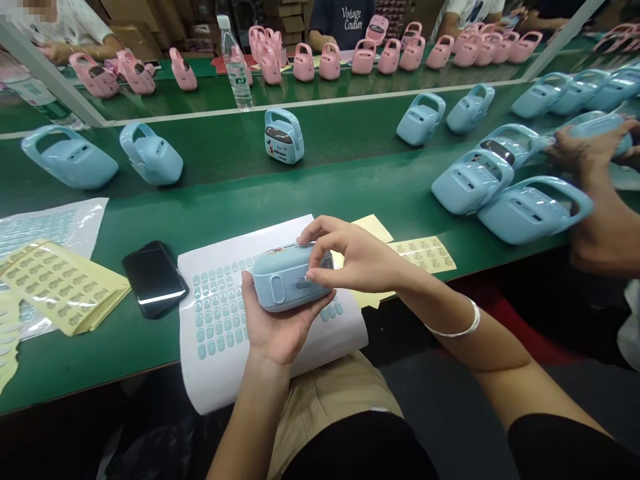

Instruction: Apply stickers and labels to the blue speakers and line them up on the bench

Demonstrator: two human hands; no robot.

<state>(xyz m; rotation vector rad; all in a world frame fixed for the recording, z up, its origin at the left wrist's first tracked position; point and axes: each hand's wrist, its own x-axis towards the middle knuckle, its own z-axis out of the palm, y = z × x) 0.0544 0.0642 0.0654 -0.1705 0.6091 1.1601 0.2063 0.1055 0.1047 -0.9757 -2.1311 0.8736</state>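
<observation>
A light blue plastic device [285, 285] with rounded edges rests in my left hand [275, 327], which is wrapped round it from below. Its near side has an oval recess and a small grey mark, and part of a coloured print shows on top. My right hand [345, 257] reaches over its right end, thumb and fingers bent together in a pinch against the side. Whatever the pinch may hold is hidden. Under both hands lies a white sheet [210, 380] with rows of small pale-blue oval stickers, its near edge overhanging the table.
A black phone [155, 279] and yellow sticker sheets [65, 283] lie left; another yellow sheet [425, 255] lies right. Several blue handled devices [284, 137] stand beyond, pink ones [303, 63] behind a rail. A water bottle [235, 67] stands there. A co-worker's hand [590, 143] is at right.
</observation>
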